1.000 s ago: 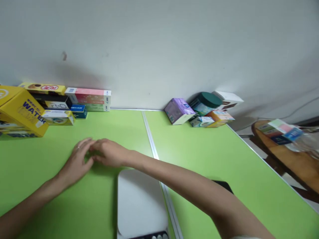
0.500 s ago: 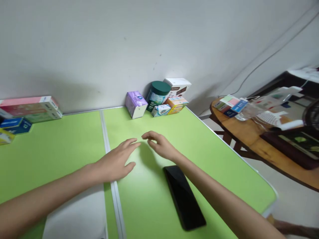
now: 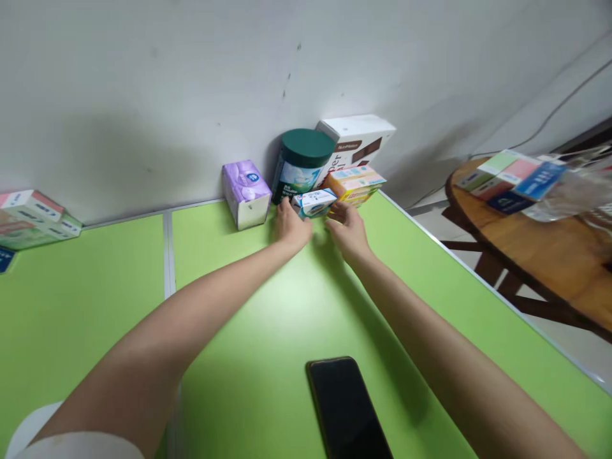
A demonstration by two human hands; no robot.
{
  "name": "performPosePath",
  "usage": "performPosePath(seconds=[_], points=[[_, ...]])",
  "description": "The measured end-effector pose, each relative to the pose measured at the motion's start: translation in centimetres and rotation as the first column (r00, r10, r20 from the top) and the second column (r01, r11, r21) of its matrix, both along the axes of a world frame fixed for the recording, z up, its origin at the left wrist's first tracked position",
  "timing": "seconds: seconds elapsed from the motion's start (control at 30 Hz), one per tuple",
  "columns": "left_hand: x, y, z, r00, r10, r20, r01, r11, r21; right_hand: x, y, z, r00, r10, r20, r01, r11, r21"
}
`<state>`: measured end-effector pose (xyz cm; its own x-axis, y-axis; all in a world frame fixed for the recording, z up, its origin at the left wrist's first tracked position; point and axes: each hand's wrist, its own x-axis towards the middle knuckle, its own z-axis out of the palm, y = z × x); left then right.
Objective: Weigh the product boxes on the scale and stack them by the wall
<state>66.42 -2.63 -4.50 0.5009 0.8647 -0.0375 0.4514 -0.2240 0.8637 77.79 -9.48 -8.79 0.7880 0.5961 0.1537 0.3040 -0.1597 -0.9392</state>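
Both my arms stretch across the green table (image 3: 268, 331) to a cluster of packages at the wall. My left hand (image 3: 291, 226) touches the left end of a small white and blue box (image 3: 316, 202). My right hand (image 3: 349, 231) reaches its right end, just below an orange box (image 3: 356, 182). Whether either hand grips the small box I cannot tell. Behind stand a dark green lidded jar (image 3: 300, 164), a white and brown box (image 3: 357, 140) and a purple tissue pack (image 3: 246, 193).
A black phone (image 3: 347, 408) lies flat near me between my forearms. Several boxes (image 3: 29, 217) sit at the far left by the wall. A round wooden table (image 3: 535, 248) with coloured boxes (image 3: 511, 175) stands to the right, past the green table's edge.
My view has swung from the left part of the table to the right. Both hands moved forward and right, from the table's middle to the small box by the wall.
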Motion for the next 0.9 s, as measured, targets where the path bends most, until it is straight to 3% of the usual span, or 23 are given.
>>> performPosePath(seconds=[0.17,0.3,0.37,0.43,0.53,0.6,0.67,0.73,0.77,0.9], points=[[0.1,0.0,-0.9,0.997,-0.047,-0.066,0.050,0.997,0.058,-0.7,-0.1,-0.7,0.997,-0.029,-0.072,0.033,0.998,0.057],[-3.3,-1.1,-0.7,0.989,-0.145,-0.029,0.148,0.984,0.104,-2.3,-2.3,1.2,0.998,-0.056,0.018,0.056,0.998,-0.027],[-7.4,-1.4,0.2,0.977,-0.214,0.019,0.212,0.974,0.074,-3.9,-4.1,2.8,0.999,0.029,0.032,-0.025,0.995,-0.098],[-13.0,-1.6,1.7,0.958,-0.281,0.055,0.281,0.960,0.015,-6.4,-5.9,4.5,0.966,0.257,-0.018,-0.256,0.951,-0.175],[-23.0,-2.3,4.9,0.923,-0.384,-0.011,0.384,0.923,-0.029,-12.3,-7.9,7.4,0.804,0.581,-0.126,-0.595,0.784,-0.177],[-29.7,-3.1,6.8,0.909,-0.406,-0.088,0.406,0.914,-0.026,-17.2,-8.6,9.3,0.689,0.712,-0.137,-0.724,0.671,-0.160],[-35.6,-4.2,7.9,0.925,-0.353,-0.138,0.352,0.935,-0.030,-22.3,-8.7,11.0,0.560,0.819,-0.129,-0.824,0.535,-0.186],[-40.5,-5.2,8.1,0.947,-0.282,-0.154,0.276,0.959,-0.058,-26.9,-8.5,12.0,0.450,0.888,-0.095,-0.882,0.424,-0.207],[-42.5,-5.6,7.9,0.955,-0.256,-0.151,0.247,0.966,-0.076,-28.9,-8.3,12.2,0.417,0.906,-0.069,-0.895,0.396,-0.206],[-47.6,-6.3,6.3,0.969,-0.215,-0.124,0.205,0.975,-0.090,-34.0,-7.4,11.5,0.392,0.920,0.022,-0.893,0.387,-0.230]])
